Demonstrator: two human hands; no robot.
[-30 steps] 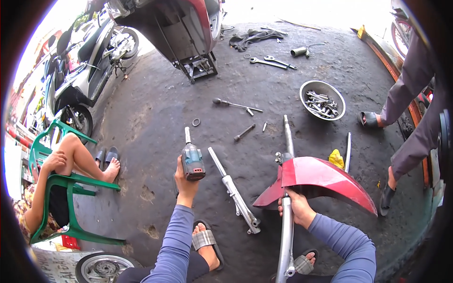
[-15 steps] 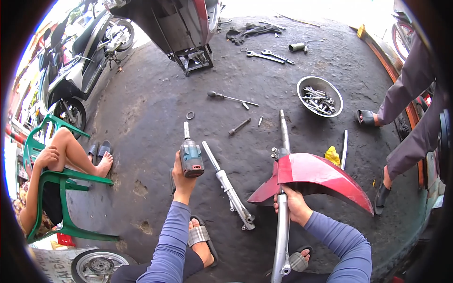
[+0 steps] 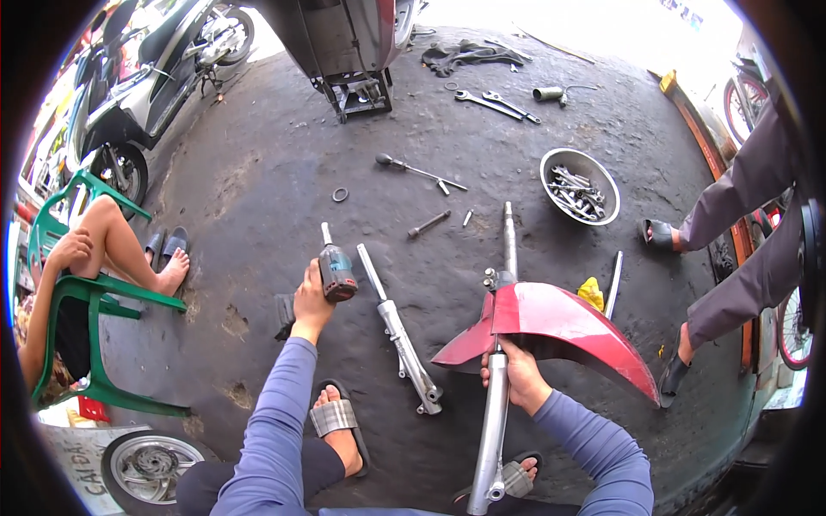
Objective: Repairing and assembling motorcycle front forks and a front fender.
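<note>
My left hand [image 3: 311,303] is closed round a cordless impact driver [image 3: 337,273], blue-grey and black, with a silver socket pointing away from me. It hangs above the floor, its base toward the right. My right hand [image 3: 521,377] grips a silver motorcycle fork leg [image 3: 490,439], just below the red front fender [image 3: 559,314]. The fork leg runs up past the fender, its thin upper tube [image 3: 510,241] pointing away; small bolts show beside the fender's top. Between my hands a second fork leg [image 3: 400,340] lies on the floor.
A steel bowl of wrenches [image 3: 580,187] stands beyond the fender. A ratchet handle [image 3: 422,173], a metal ring [image 3: 341,195] and two wrenches [image 3: 497,105] lie on the dark floor. One person sits in a green chair [image 3: 112,383] at left; another person's legs [image 3: 740,284] stand at right.
My left hand and the driver have shifted slightly left and turned, the socket now tilting more. The view has moved a little; my right hand keeps its grip on the fork leg.
</note>
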